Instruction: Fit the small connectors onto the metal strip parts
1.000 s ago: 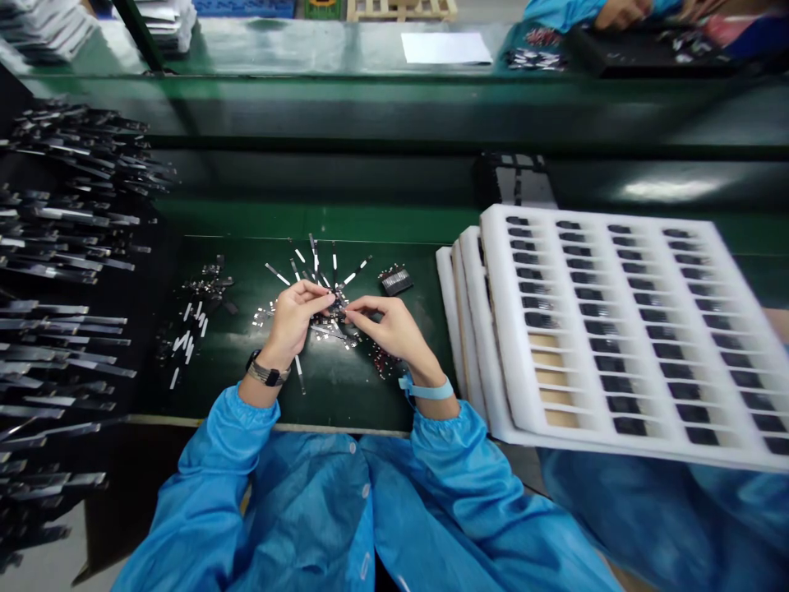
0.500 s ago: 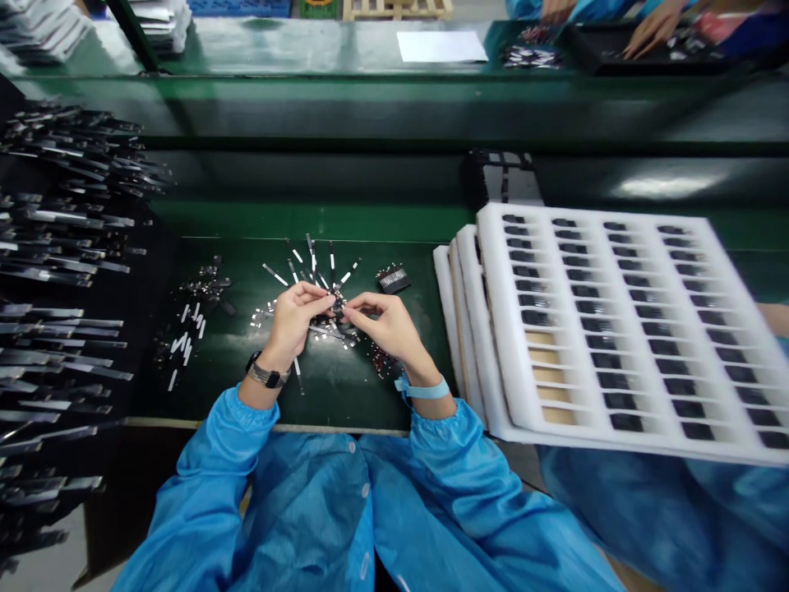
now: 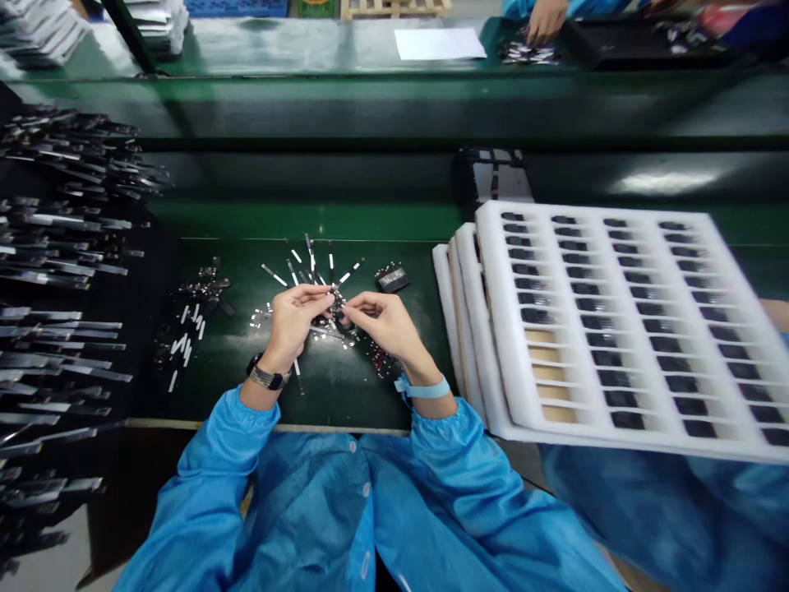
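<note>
My left hand (image 3: 296, 319) and my right hand (image 3: 382, 322) meet over a spread of thin black and silver strips (image 3: 312, 256) on the green bench (image 3: 240, 395). The fingers of each hand are pinched together at a small dark part (image 3: 337, 306) between them. Whether both grip this same part is hard to make out. Tiny metallic bits lie under and around the fingertips. Right of the strips sits a small black ribbed block (image 3: 393, 279), and below it is a little heap of dark and reddish pieces (image 3: 383, 360).
White foam trays (image 3: 542, 329) holding black parts are stacked at the right. Racks of black strips (image 3: 62, 329) line the left edge. Loose white-and-black pieces (image 3: 186, 337) lie left of my hands. Across the bench, another person's hand (image 3: 546, 20) is over small parts.
My hands have hardly moved, with only slight finger motion. Across the bench, the other person's hand has moved left from the black tray to the pile of small parts.
</note>
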Demonstrator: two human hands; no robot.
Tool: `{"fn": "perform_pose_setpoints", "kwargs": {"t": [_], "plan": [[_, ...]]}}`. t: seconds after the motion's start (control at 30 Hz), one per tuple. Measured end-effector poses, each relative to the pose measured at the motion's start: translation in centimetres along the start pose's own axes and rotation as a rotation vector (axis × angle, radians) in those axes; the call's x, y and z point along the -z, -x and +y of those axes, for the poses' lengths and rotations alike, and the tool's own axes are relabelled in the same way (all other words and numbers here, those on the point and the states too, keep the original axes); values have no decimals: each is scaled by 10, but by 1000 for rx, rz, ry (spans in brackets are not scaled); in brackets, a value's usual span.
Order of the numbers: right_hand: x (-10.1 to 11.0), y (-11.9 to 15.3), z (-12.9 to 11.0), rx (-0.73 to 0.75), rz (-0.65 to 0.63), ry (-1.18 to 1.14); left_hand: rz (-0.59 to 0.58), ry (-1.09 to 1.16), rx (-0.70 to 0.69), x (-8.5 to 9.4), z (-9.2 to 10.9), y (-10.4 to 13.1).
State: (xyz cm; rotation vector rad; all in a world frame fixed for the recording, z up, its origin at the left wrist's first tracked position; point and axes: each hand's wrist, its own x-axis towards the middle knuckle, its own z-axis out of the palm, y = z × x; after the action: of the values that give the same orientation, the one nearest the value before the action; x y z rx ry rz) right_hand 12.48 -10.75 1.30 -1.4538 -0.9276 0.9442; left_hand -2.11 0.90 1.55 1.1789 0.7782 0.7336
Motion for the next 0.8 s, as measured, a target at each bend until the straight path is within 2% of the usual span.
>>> {"fn": "perform_pose_setpoints", "kwargs": {"t": [0.23, 0.57, 0.8], "plan": [[0, 0, 3, -59, -2, -7, 16, -136, -78, 1, -7, 3], [1, -2, 8, -58, -28, -73, -25, -43, 18, 2, -4, -1], [1, -2, 8, -35, -20, -63, -29, -14, 28, 0, -5, -1]]}}
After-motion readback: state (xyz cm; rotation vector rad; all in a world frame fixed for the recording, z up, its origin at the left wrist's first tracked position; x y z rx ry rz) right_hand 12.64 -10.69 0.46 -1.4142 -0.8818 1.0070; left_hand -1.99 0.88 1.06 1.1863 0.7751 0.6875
